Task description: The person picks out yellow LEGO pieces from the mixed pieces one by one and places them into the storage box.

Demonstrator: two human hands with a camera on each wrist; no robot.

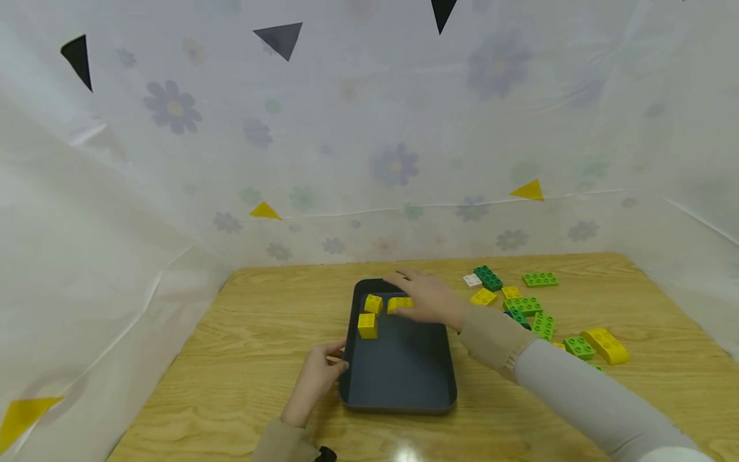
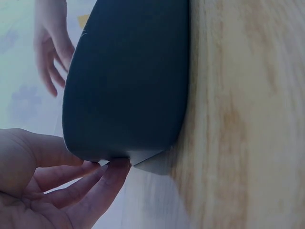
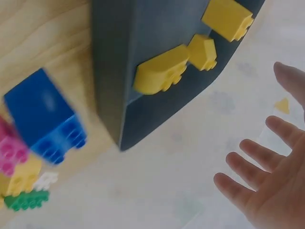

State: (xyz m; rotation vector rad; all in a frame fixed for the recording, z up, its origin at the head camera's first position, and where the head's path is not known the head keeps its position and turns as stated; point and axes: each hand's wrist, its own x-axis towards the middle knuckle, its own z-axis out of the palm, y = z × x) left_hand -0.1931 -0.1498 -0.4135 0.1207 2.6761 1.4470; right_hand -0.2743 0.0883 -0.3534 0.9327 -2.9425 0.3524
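A dark grey tray [image 1: 401,375] lies on the wooden table with three yellow toy bricks in its far part: a square one [image 1: 367,326], a smaller one [image 1: 373,303] behind it, and a curved one [image 3: 162,70] at the right. My right hand [image 1: 430,298] hovers over the tray's far right corner, partly covering the curved brick in the head view. Its fingers are spread and hold nothing in the right wrist view. At the tray's left side, my left hand [image 1: 320,372] touches the outer wall with extended fingertips [image 2: 116,167].
Loose bricks lie right of the tray, among them green [image 1: 540,280], dark green [image 1: 488,278], white [image 1: 472,280] and a long yellow one [image 1: 605,346]. The right wrist view adds a blue brick [image 3: 45,112] and a pink one [image 3: 10,150]. A flowered curtain [image 1: 398,212] hangs behind the table.
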